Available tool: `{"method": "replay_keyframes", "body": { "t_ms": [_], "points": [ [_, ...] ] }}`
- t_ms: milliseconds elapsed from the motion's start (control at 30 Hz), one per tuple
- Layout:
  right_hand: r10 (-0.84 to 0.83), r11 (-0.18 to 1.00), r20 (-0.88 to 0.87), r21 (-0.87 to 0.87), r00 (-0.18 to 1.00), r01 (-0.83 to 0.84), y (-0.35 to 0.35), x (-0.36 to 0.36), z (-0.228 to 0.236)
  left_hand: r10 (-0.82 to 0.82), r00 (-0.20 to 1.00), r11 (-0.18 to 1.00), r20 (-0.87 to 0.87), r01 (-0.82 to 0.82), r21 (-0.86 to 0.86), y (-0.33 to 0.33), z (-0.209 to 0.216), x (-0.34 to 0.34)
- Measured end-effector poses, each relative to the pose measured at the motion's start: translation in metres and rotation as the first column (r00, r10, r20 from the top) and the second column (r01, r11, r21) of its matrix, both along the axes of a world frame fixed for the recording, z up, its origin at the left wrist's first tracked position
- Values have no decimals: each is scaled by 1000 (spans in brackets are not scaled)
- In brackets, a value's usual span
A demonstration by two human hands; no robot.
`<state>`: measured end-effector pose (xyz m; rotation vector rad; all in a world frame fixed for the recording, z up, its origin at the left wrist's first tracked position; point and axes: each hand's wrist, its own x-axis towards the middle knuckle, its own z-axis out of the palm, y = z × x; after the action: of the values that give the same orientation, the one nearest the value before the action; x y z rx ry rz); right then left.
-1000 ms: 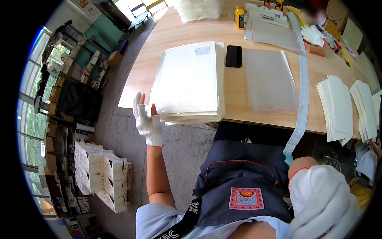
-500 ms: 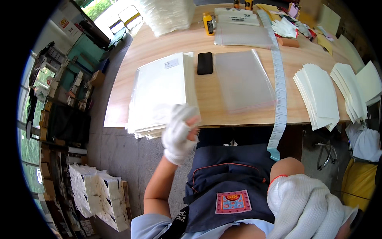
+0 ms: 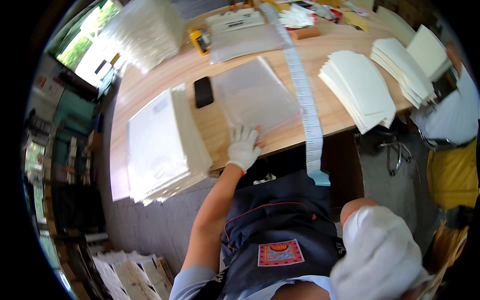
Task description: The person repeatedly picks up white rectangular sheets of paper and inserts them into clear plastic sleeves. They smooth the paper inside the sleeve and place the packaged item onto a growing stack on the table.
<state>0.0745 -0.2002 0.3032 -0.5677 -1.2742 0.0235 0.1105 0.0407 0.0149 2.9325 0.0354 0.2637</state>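
Observation:
My left hand (image 3: 244, 148), in a white knit glove with bare fingertips, rests with spread fingers at the near edge of a flat pile of clear plastic bags (image 3: 252, 92). Left of it stands a thick stack of white sheets in clear sleeves (image 3: 156, 142), its top one bearing a small label. A black phone (image 3: 203, 92) lies between the stack and the bags. Close to the camera, at the lower right, is my right hand (image 3: 382, 252), also white-gloved; its fingers are blurred and partly hidden, so whether it grips anything does not show.
A long strip of printed labels (image 3: 303, 95) runs down the table and over its front edge. Fanned white card piles (image 3: 357, 90) lie to the right. Farther back are a yellow bottle (image 3: 198, 41), more plastic bags (image 3: 245, 44) and white gloves (image 3: 296, 17). Another person's arm (image 3: 455, 57) shows at far right.
My left hand has moved from the near right edge of the sleeved stack to the clear bags, its fingers now spread. My view has swung right. My right hand remains raised close to the camera.

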Motion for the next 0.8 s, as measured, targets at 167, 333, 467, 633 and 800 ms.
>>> {"method": "replay_keyframes", "body": {
  "t_ms": [167,333,467,633,800],
  "points": [
    [-763,549,-144,-658,630,515,-67,89,-90,-26,996,1000,82,26,-4,-3,5,-1],
    [-977,125,-122,-992,173,3,-170,218,-213,-6,1000,999,9,5,35,-5,8,-3],
    [-805,592,-589,-792,-71,-149,-182,246,-244,-26,991,999,134,19,49,-2,1,-4],
    [-735,678,-667,-727,-122,-110,-169,260,-238,-6,991,997,134,-5,80,1,5,-10],
    [-615,727,-784,-604,-81,328,-199,286,-234,-48,997,998,66,46,39,5,27,1]
  ]
}}
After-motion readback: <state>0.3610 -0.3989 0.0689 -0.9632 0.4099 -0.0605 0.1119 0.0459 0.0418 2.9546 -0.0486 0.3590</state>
